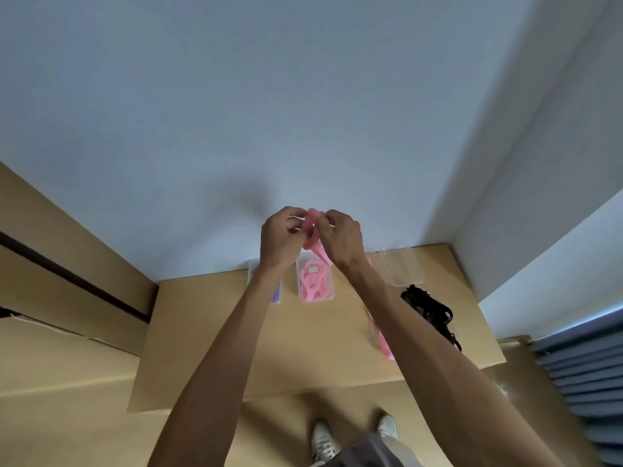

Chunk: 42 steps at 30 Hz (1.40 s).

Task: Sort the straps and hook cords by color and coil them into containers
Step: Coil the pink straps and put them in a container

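My left hand (282,235) and my right hand (340,234) are raised above the table and both pinch a pink strap (312,230) between them. The strap hangs down behind my right forearm, and its lower part (382,342) lies on the table. Below my hands stands a clear container (315,281) with coiled pink straps in it. A second clear container (274,293) with something purple is mostly hidden by my left forearm. A heap of black straps (429,310) lies at the right of the table.
The brown cardboard-coloured table (253,338) stands against a pale wall. Clear empty containers (403,267) sit at its back right. A blue ribbed object (583,369) is at the far right. My white shoes (323,439) stand on the floor below.
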Available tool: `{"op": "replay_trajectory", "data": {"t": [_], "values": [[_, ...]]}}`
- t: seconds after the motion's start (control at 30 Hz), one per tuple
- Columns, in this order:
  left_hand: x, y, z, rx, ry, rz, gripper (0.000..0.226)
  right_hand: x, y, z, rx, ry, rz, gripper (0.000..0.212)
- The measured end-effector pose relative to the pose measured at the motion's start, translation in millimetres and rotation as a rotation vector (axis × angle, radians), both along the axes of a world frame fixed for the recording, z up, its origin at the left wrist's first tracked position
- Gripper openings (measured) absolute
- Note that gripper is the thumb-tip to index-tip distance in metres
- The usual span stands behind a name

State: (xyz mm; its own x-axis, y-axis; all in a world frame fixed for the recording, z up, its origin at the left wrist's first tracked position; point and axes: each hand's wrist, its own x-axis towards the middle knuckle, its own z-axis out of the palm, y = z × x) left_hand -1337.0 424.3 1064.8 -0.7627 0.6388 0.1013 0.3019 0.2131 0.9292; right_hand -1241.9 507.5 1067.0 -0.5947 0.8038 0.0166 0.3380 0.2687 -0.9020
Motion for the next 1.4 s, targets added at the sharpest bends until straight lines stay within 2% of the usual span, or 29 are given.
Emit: {"op": "replay_trajectory", "data": {"t": [0.1, 0.2, 0.27, 0.33, 0.47, 0.53, 0.6, 0.7, 0.77, 0.87, 0.93, 1.03, 1.1, 1.17, 1.27, 1.33, 1.4], "values": [[5, -7, -7, 0.013, -0.102, 0.006, 0.006, 2, -3, -12, 0.006, -0.033, -0.102, 0.031], [5, -14, -1, 0.079, -0.295, 0.076, 0.015, 5, -4, -24, -0.118, 0.009, -0.264, 0.029], [2, -19, 3, 0.182, -0.457, 0.107, 0.016, 7, -2, -29, -0.225, 0.042, -0.330, 0.030], [3, -23, 8, 0.250, -0.523, 0.120, 0.014, 8, 3, -30, -0.282, 0.055, -0.360, 0.029], [-6, -29, 14, 0.456, -0.658, 0.341, 0.012, 16, 15, -28, -0.353, 0.092, -0.457, 0.031], [-11, -30, 11, 0.420, -0.610, 0.404, 0.018, 23, 21, -28, -0.355, 0.084, -0.470, 0.031], [-11, -29, 1, 0.274, -0.499, 0.445, 0.026, 27, 24, -29, -0.359, 0.083, -0.461, 0.031], [0, -26, -17, -0.157, -0.122, 0.439, 0.040, 23, 23, -25, -0.361, 0.102, -0.389, 0.033], [9, -22, -28, -0.316, 0.105, 0.323, 0.047, 18, 22, -20, -0.342, 0.099, -0.338, 0.032], [27, -8, -33, -0.234, 0.130, -0.008, 0.039, 10, 23, -15, -0.289, 0.028, -0.223, 0.030], [36, 4, -35, -0.247, 0.162, -0.120, 0.033, 7, 24, -11, -0.250, -0.034, -0.160, 0.032], [37, 18, -41, -0.233, 0.279, -0.031, 0.014, 7, 26, -7, -0.220, -0.017, -0.107, 0.031], [32, 23, -45, -0.216, 0.293, 0.038, 0.007, 10, 29, -6, -0.187, 0.002, -0.064, 0.034], [29, 28, -48, -0.204, 0.218, 0.056, 0.011, 12, 33, -9, -0.181, 0.044, -0.112, 0.036], [26, 32, -44, -0.086, -0.129, 0.073, 0.008, 19, 42, -23, -0.206, 0.094, -0.344, 0.028], [26, 33, -38, 0.069, -0.398, 0.056, 0.007, 27, 46, -38, -0.367, 0.084, -0.363, 0.026], [24, 34, -31, 0.185, -0.591, 0.040, 0.005, 33, 44, -59, -0.586, 0.077, -0.248, 0.029]]}}
